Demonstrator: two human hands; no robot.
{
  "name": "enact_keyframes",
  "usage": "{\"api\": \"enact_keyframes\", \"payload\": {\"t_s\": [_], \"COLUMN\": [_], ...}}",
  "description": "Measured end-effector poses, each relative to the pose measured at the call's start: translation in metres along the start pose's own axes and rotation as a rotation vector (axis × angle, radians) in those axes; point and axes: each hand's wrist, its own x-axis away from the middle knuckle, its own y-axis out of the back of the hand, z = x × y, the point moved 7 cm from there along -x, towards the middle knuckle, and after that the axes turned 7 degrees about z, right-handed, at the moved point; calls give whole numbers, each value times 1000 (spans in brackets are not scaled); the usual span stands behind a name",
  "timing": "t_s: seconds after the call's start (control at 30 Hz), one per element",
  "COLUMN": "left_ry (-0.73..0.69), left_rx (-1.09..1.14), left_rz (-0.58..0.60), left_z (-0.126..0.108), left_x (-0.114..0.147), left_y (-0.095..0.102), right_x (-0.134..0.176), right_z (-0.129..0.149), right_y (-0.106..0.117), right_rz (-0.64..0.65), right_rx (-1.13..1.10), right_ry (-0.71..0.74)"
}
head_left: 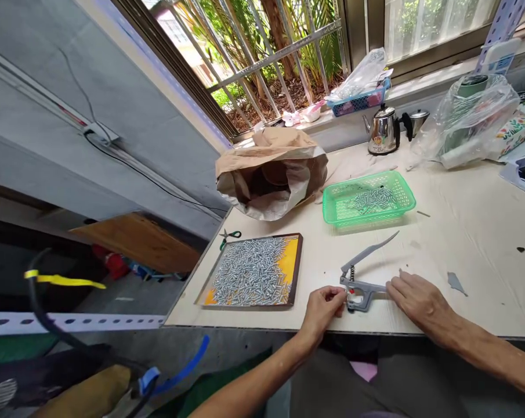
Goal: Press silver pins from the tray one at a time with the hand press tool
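So from my end I'm looking at the hand press (361,277), that grey lever tool sitting near the front edge of the table (462,232), lever arm sticking up and off toward the back right. The left hand (323,307) is at the press's left end, fingertips pinched in at the jaw part; something tiny may be in there but I can't tell what. The right hand (419,299) lies flat just right of the press, fingers loose and spread, touching the end of the lower handle rather than gripping it. Left of the press there's a dark tray (253,271) with a yellow bottom, heaped with little metal pieces. Behind the press, a green basket (369,200) with more of those pieces. Behind the tray slumps a brown paper bag (271,171), with small scissors (228,237) just left of the tray's far corner
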Motion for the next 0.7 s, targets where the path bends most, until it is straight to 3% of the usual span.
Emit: {"api": "enact_keyframes", "payload": {"t_s": [0.3,0.53,0.7], "left_ry": [95,224,282], "left_rx": [-72,-281,-322], "left_rz": [48,132,130], "left_z": [5,-4,-6], "left_x": [-2,-1,5], "left_y": [-6,-10,-9], "right_x": [-3,-2,0], "right_z": [-1,-4,-3], "right_y": [0,-18,-31], "right_rz": [28,94,173], "right_rx": [-21,-140,-178], "right_ry": [-11,-14,-13]}}
